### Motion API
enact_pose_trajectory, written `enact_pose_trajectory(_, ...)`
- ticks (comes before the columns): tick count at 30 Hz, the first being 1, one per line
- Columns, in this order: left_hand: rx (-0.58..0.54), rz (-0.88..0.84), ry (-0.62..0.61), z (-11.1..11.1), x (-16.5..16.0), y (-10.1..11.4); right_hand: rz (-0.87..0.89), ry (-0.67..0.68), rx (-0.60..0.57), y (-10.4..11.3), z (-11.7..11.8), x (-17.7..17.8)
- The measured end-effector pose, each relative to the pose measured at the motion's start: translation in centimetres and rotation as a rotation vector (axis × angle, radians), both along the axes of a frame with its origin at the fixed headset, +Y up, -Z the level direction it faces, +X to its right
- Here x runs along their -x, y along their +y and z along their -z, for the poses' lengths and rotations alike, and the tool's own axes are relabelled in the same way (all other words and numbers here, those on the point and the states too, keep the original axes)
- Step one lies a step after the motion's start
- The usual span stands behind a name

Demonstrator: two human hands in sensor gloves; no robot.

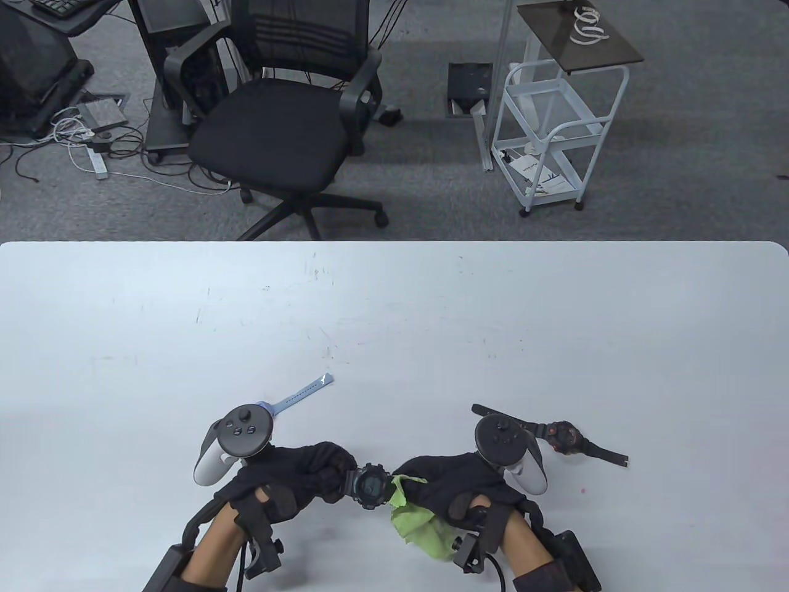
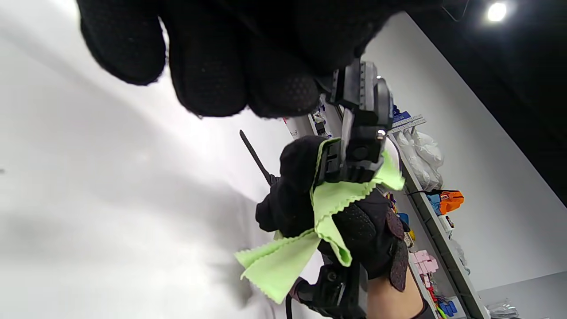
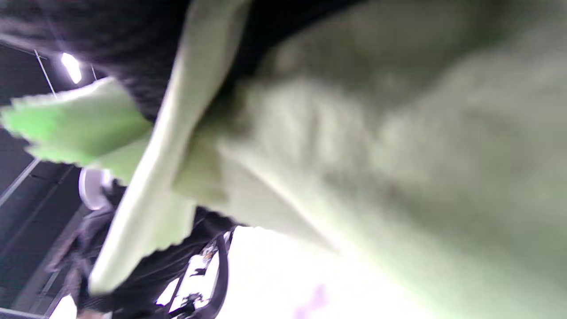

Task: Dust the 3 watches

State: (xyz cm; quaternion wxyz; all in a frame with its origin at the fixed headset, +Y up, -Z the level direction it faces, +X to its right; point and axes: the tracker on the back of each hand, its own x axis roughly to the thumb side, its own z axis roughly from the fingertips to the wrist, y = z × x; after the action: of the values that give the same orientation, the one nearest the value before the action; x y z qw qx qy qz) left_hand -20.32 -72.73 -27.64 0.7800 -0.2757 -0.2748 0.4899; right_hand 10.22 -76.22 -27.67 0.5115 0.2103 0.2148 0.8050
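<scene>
My left hand (image 1: pixel 320 472) grips a black digital watch (image 1: pixel 368 485) by its strap, holding it between both hands near the table's front edge. My right hand (image 1: pixel 434 478) clutches a green cloth (image 1: pixel 418 524) and presses it against the watch's right side. In the left wrist view the black digital watch (image 2: pixel 361 128) is seen edge-on, with the green cloth (image 2: pixel 328 208) wrapped at its lower end. The green cloth (image 3: pixel 354 146) fills the right wrist view, blurred. A light blue watch (image 1: pixel 299 393) lies behind my left hand, partly hidden. A black watch with red accents (image 1: pixel 564 436) lies behind my right hand.
The white table (image 1: pixel 394 320) stretches wide behind the hands. Beyond its far edge stand a black office chair (image 1: pixel 290 117) and a white wire cart (image 1: pixel 548 135) on the carpet.
</scene>
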Motion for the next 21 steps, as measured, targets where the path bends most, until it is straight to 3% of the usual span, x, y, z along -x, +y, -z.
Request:
enact_pose_trajectory(2, 0.002, -0.004, 0.003, 0.04, 0.07, -0.01, -0.015, -0.010, -0.031, 0.07, 0.06, -0.08)
enact_pose_trajectory(10, -0.007, -0.007, 0.007, 0.11, 0.33, 0.08, 0.065, 0.070, 0.062, -0.22, 0.08, 0.25)
enact_pose_trajectory(15, -0.003, -0.007, 0.026, 0.14, 0.65, 0.03, -0.018, -0.003, -0.030, -0.12, 0.27, -0.29)
enact_pose_trajectory(21, 0.003, -0.011, 0.022, 0.19, 0.65, -0.06, 0.012, 0.045, 0.015, -0.01, 0.25, -0.22)
